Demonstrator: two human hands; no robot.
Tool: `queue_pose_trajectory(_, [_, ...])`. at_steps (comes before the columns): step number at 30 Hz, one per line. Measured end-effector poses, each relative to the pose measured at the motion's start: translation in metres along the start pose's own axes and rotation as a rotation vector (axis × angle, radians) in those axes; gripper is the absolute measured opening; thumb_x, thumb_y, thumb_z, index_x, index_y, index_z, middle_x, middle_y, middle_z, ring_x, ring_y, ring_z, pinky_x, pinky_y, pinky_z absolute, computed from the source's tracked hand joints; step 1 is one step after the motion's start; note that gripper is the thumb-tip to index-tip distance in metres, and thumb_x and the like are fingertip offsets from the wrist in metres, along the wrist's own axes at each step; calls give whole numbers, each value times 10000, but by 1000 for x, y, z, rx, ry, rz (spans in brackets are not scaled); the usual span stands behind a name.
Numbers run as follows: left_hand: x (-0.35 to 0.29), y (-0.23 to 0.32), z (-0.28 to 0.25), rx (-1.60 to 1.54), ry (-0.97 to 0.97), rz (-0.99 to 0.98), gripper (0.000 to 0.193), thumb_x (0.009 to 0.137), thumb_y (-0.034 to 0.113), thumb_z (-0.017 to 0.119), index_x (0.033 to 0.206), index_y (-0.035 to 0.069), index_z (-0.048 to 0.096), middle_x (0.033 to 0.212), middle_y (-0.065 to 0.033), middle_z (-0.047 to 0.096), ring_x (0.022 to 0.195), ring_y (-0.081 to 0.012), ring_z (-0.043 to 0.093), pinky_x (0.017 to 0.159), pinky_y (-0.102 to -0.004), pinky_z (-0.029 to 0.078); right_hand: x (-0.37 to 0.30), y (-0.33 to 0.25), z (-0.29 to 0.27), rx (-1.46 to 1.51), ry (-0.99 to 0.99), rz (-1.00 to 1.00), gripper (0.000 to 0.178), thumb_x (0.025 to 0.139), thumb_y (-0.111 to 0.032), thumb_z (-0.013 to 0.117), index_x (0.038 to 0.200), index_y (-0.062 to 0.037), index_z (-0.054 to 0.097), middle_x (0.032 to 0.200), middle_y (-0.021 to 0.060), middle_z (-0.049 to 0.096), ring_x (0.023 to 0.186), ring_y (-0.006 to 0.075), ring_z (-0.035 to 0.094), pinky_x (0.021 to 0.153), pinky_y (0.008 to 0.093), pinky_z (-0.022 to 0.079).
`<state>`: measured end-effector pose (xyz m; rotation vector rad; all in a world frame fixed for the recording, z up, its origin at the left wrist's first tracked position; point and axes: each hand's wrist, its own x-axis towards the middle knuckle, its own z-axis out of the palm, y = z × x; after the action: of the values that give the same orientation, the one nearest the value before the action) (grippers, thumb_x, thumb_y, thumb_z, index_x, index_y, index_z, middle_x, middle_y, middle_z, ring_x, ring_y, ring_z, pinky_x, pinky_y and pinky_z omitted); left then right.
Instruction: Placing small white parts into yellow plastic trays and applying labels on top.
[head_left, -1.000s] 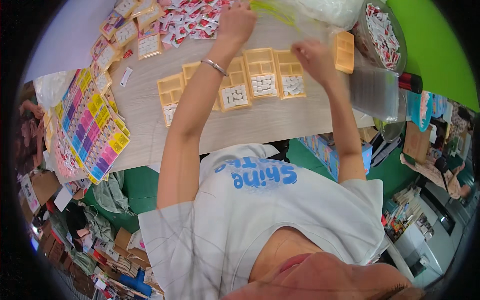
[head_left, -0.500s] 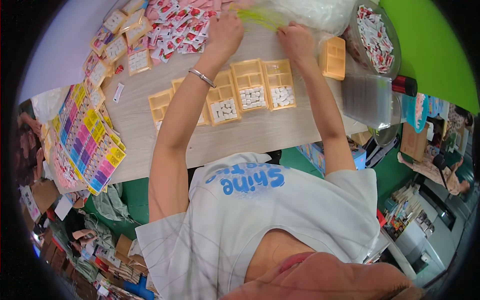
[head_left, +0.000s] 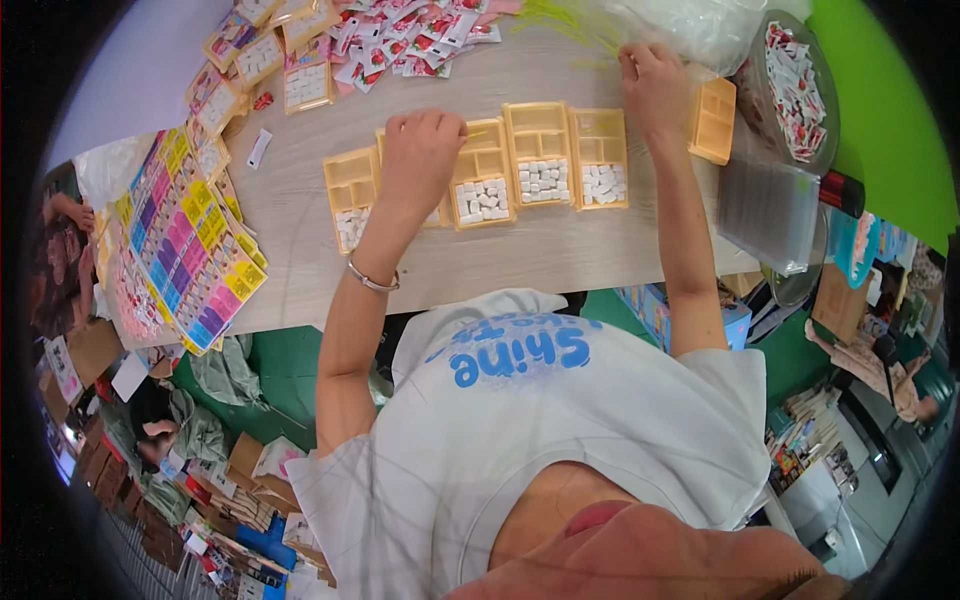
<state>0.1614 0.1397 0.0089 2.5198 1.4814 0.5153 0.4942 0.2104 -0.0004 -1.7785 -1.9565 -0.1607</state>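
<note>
Nearest me along the bench lie five yellow compartment trays, white pieces filling their near sections. My left hand could knock pieces out or nudge a tray askew, I judge, if it dips too low. It is bent palm-down over the second tray, fingers curled narrow, apparently pinching a thin yellow-green strand that pokes out over the third. Farther out, my right hand reaches forward, fingertips drawn together near a loose yellow-green bunch; I cannot tell whether it grips any. Tugging there might tangle the bunch or drag the clear plastic bag beyond.
</note>
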Motion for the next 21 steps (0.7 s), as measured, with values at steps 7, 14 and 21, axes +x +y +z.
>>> queue_pose_trajectory(7, [-4,3,11,5,7,-12,43,865,176,697,866,133,695,912,-9,667,979,-204,621,912,-401,431,-36,-57,-27,210,-187,-350,50,855,-128,720,884,-105,686,923,61,690,940,284,624,833,422,494])
queue_pose_trajectory(14, [-6,1,-12,-223,158,-122,64,833,157,748,881,115,748,863,-34,706,863,-234,665,795,-392,484,-21,-55,-10,262,-216,-250,118,826,-178,759,939,-146,765,923,23,707,957,260,628,877,394,497])
queue_pose_trajectory(21, [-97,-88,-44,-88,334,-548,86,868,157,737,930,106,767,856,-47,718,841,-252,677,761,-404,494,18,-21,5,22,-469,-456,114,854,-237,685,843,-144,750,954,17,706,1047,263,626,903,437,499])
